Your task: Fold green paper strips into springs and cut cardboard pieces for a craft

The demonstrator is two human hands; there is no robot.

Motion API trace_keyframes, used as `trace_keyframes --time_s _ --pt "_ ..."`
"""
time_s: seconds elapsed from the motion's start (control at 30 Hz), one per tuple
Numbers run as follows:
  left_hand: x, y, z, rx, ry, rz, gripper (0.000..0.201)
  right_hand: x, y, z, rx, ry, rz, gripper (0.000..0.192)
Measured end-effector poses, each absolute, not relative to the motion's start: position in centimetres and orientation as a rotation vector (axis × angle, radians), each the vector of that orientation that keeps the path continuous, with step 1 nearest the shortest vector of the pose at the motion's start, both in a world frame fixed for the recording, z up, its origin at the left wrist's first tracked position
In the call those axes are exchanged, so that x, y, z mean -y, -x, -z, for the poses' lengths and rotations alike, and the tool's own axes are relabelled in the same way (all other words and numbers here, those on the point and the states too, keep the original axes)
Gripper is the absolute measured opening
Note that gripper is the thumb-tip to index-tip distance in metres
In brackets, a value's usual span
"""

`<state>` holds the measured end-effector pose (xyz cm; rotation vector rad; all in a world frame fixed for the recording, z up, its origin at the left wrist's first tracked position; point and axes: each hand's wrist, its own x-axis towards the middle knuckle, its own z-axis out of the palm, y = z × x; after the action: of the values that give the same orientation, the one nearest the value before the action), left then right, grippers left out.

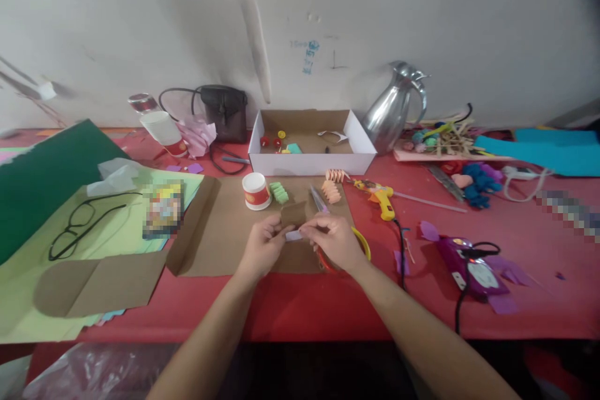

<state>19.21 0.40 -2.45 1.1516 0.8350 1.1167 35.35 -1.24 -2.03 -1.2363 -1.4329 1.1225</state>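
Over a brown cardboard sheet (210, 231), my left hand (263, 245) and my right hand (338, 240) meet, both closed with fingertips pinching a small pale paper strip (294, 235). A small brown cardboard piece (293, 215) shows just behind the fingers; whether it is held too, I cannot tell. Partly covered by my right hand is a red and yellow ring (363, 244). Scissors (319, 199) lie beyond the hands, between a green pleated paper piece (279, 192) and a peach pleated one (332, 192). A red and white paper cup (256, 192) stands to the left.
A white box (312, 164) with small items sits behind the cardboard. Right of it are a steel jug (391, 109), a yellow glue gun (385, 203) with a cord and a purple device (473, 269). Glasses (75, 231) and coloured paper (28, 306) lie left.
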Motion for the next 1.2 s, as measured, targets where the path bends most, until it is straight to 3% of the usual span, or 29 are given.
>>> trace_keyframes --time_s 0.17,0.27,0.43,0.63,0.8,1.0,1.2 --pt "-0.5 -19.4 2.5 -0.827 -1.144 -1.122 0.020 1.2 -35.5 2.6 1.356 1.264 -1.226 0.030" --pt "-0.8 -19.0 2.2 -0.765 -0.947 -1.054 0.011 1.5 -35.7 2.5 1.518 1.130 -0.979 0.020" --pt "-0.8 -18.6 2.1 -0.709 -0.744 -0.952 0.013 1.8 -35.8 2.3 1.705 1.048 -0.683 0.015" --pt "0.1 -19.7 3.3 -0.867 -0.970 -1.228 0.014 1.5 -35.1 2.4 1.600 1.185 -0.786 0.033" --pt "0.4 -19.8 3.1 -0.921 -1.149 -1.246 0.022 1.8 -34.9 2.2 1.407 1.176 -1.016 0.037" --pt "0.0 -20.1 2.0 -0.768 -0.957 -1.142 0.026 1.8 -35.3 1.8 1.402 1.155 -1.167 0.026" --pt "-0.1 -19.8 2.3 -0.765 -0.942 -1.116 0.019 1.7 -35.0 2.2 1.214 1.156 -1.449 0.033"
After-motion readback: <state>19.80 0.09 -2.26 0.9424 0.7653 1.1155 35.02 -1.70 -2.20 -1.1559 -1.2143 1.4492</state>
